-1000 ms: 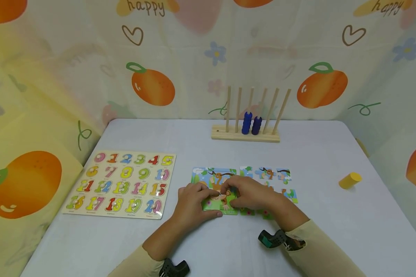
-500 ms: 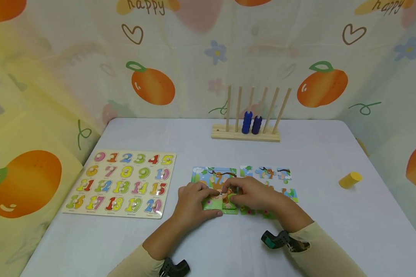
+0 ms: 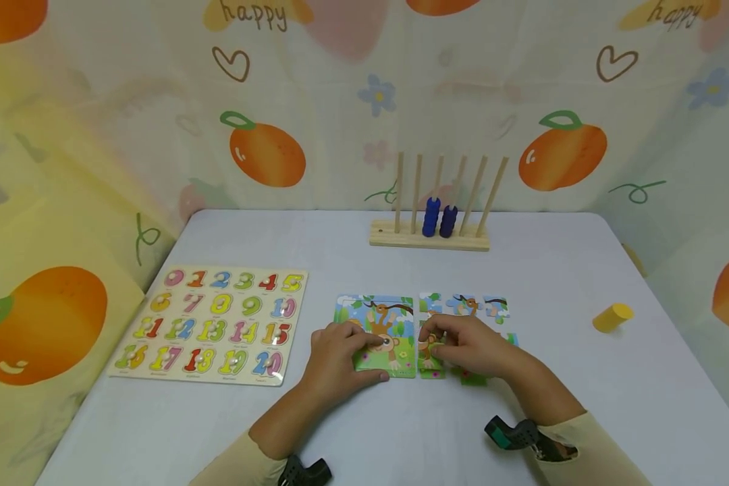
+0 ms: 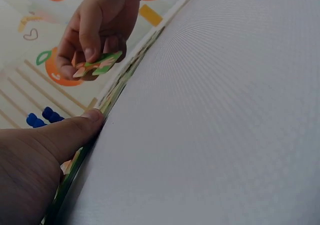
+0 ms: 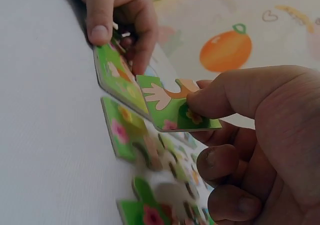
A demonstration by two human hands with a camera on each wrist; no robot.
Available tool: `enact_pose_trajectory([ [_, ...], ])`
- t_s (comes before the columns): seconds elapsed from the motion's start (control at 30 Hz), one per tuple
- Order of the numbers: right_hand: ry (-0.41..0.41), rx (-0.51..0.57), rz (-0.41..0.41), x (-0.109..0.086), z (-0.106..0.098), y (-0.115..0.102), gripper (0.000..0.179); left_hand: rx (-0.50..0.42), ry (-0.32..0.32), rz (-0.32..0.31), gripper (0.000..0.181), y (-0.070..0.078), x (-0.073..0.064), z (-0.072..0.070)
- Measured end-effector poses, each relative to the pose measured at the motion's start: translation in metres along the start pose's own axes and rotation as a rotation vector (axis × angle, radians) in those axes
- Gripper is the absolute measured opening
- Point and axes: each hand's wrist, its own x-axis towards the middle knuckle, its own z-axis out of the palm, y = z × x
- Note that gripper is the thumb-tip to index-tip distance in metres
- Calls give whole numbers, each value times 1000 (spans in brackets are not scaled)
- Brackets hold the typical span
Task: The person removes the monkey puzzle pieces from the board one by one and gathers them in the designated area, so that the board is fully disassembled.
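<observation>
In the head view, a jigsaw board (image 3: 406, 344) with a monkey picture lies at the middle of the table. My left hand (image 3: 340, 358) rests on its left side, the index finger over the picture and the thumb along the near edge. My right hand (image 3: 476, 347) is just right of the board and pinches a jigsaw piece between thumb and fingers. That jigsaw piece (image 5: 167, 107) is green with a pale paw and flowers, held above the table in the right wrist view. Below the right hand lie loose jigsaw pieces (image 3: 464, 304), partly hidden by it.
A number puzzle board (image 3: 200, 324) lies at the left. Towards the back stands a wooden peg rack (image 3: 428, 241) with blue beads on two pegs. A yellow cylinder (image 3: 612, 318) is at the right. Patterned cloth (image 3: 340, 148) closes off the back.
My right hand has moved right, from over the jigsaw board to above the loose pieces, uncovering more of the monkey picture. My left hand stays in place.
</observation>
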Motion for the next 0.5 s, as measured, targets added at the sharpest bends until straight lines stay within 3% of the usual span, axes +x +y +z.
enact_pose_trajectory([
  [0.5,104,29,101,-44,-17,20,18,5,2,1,57,-2,-1,2],
])
